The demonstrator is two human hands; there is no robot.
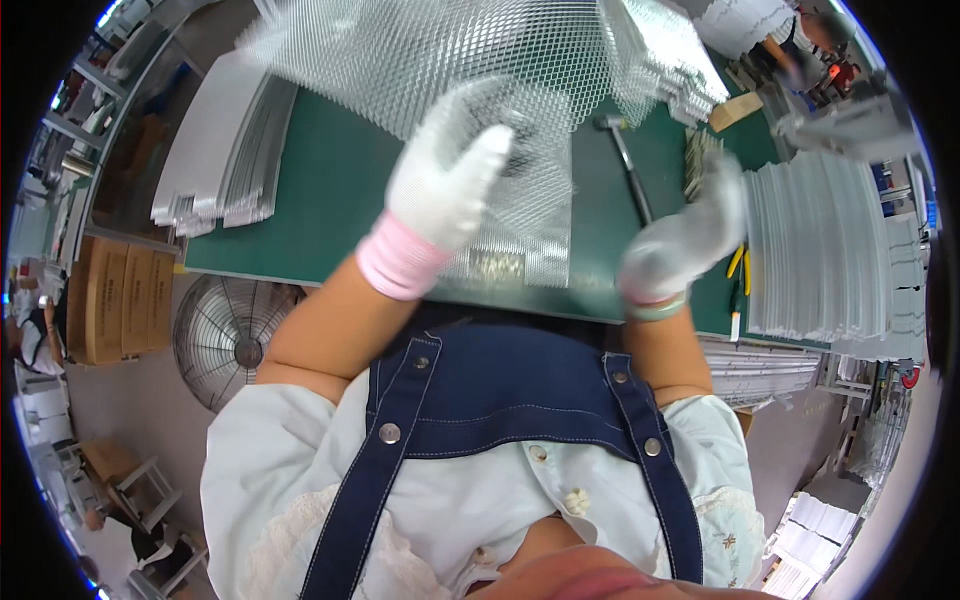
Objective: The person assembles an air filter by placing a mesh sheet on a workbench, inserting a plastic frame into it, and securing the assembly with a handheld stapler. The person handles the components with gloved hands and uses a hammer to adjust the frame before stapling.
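Over a green counter (pixel 320 190), the gloved left hand (pixel 447 185) gripped a silvery sheet of metal mesh (pixel 440 60) with closed fingers, while the blurred right hand (pixel 685 245) hovered nearby, its fingers' state unclear, beside a hammer (pixel 625 160).

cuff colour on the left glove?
Pink, a ribbed knit cuff on the white knitted glove of the left hand. Shows best in the head view.
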